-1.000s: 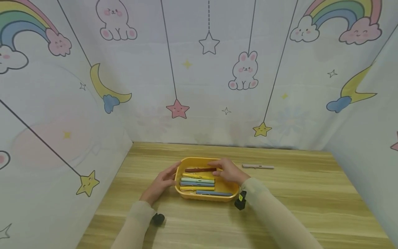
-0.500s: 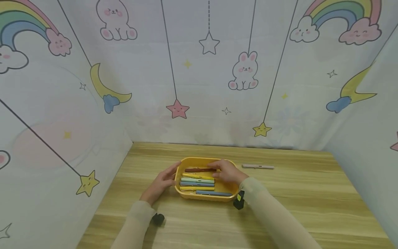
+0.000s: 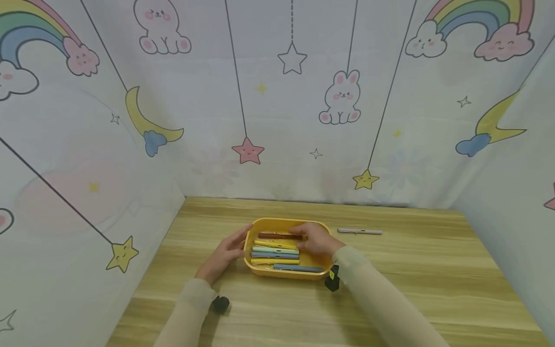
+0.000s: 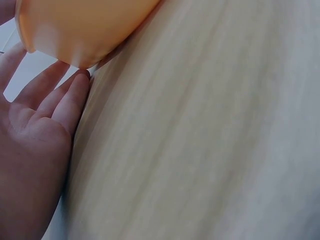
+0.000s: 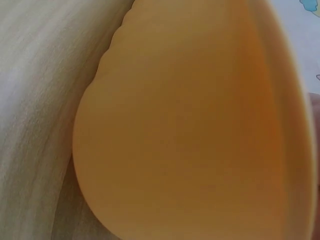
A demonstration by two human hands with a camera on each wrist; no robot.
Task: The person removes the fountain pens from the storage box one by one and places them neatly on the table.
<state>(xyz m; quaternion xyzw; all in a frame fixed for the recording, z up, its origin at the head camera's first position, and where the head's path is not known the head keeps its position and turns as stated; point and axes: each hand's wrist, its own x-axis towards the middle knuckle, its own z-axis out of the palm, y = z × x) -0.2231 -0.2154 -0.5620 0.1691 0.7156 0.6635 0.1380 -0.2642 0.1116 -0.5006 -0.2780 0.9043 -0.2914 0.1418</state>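
A yellow basket (image 3: 288, 274) sits on the wooden table with several capped pens lying side by side in it. My left hand (image 3: 221, 258) rests against the basket's left end, its fingers extended along the outer wall, as the left wrist view also shows. My right hand (image 3: 318, 238) reaches over the right rim into the basket. Its index finger and thumb lie on either side of the right end of a dark red pen (image 3: 277, 236), with a gap between them. Below that pen are yellow, pale green and blue pens (image 3: 275, 256). The outer wall (image 5: 185, 130) hides the right fingers in the right wrist view.
A light grey pen (image 3: 360, 232) lies on the table right of the basket, beyond my right hand. White cloth walls (image 3: 286, 178) with cartoon prints enclose the table at the back and both sides.
My right hand and forearm have shifted slightly left, and more of the dark red pen's right end shows between finger and thumb. The left hand and basket stay in place.
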